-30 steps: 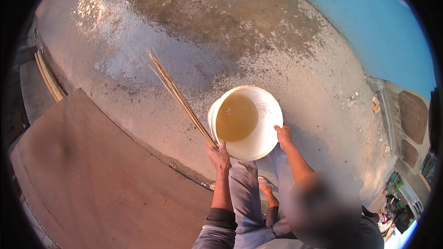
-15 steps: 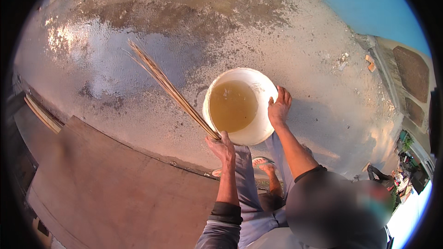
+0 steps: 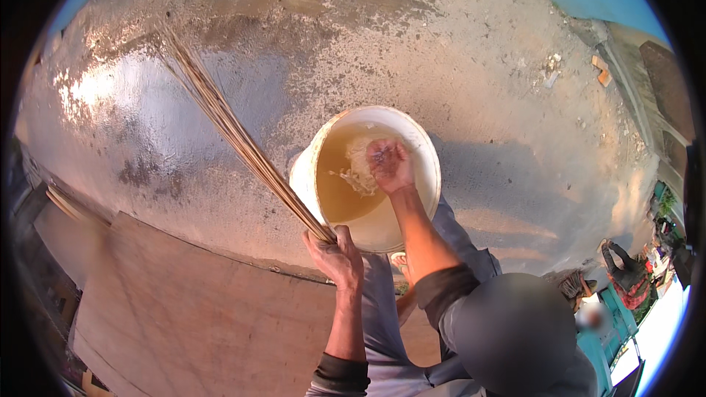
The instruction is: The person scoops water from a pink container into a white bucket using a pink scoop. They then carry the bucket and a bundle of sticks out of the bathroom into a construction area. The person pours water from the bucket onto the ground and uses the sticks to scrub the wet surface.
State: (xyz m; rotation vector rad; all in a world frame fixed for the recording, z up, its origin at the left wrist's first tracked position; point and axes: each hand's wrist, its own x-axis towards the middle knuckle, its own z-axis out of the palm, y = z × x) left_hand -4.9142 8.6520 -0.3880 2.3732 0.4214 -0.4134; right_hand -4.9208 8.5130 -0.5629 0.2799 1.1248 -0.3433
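Note:
A white bucket with cloudy yellow-brown water is in front of my legs, its mouth turned somewhat to the right. My left hand is closed around the lower end of a stick broom, close against the bucket's near left side. The thin sticks slant up and left across the ground. Inside the bucket my right hand is palm up and cupped, fingers apart and a little curled. Water splashes beside it, and the palm looks wet. Whether the left hand also bears the bucket is hidden.
Rough concrete ground spreads ahead, with a shiny wet patch at left. A large flat brown board lies at lower left. Rubble and a brick piece are at right. Clothes and a teal object sit at far right.
My right hand has let go of the bucket's right rim and moved into the bucket, stirring up a splash. The bucket has tilted, showing more of its left outer side. The broom stays in my left hand.

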